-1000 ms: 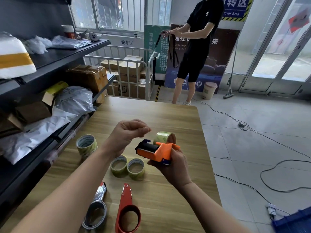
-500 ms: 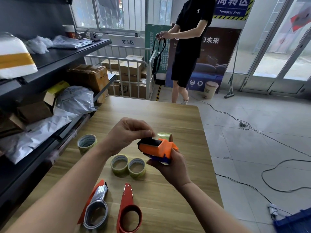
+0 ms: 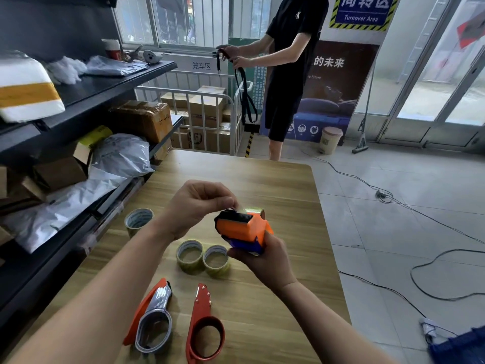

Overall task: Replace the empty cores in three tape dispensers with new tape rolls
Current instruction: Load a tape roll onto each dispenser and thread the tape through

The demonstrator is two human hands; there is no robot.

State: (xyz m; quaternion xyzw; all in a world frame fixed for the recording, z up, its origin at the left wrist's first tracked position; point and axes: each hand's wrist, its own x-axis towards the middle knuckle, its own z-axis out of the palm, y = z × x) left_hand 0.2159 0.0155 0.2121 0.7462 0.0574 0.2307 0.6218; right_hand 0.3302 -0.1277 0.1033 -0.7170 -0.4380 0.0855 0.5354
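Observation:
My right hand (image 3: 265,261) grips an orange and blue tape dispenser (image 3: 240,228) above the wooden table (image 3: 275,187). A roll of clear yellowish tape (image 3: 256,211) sits in it, mostly hidden behind the orange body. My left hand (image 3: 195,206) pinches the loose tape end at the dispenser's top edge. Two tape rolls (image 3: 190,254) (image 3: 215,258) lie side by side under my hands, and a third roll (image 3: 138,220) stands to the left. Two red dispensers lie near the front edge: one with a grey metal band (image 3: 153,321), one with an empty ring (image 3: 204,327).
Dark shelves (image 3: 86,90) with parcels and boxes run along the table's left side. A person in black (image 3: 288,67) stands beyond the far edge holding a strap. Cables (image 3: 393,287) cross the tiled floor on the right. A blue crate (image 3: 462,348) sits at the bottom right.
My left hand has come down to the dispenser's top and pinched the tape end. The dispenser has tilted so its orange top faces me. The person behind has shifted.

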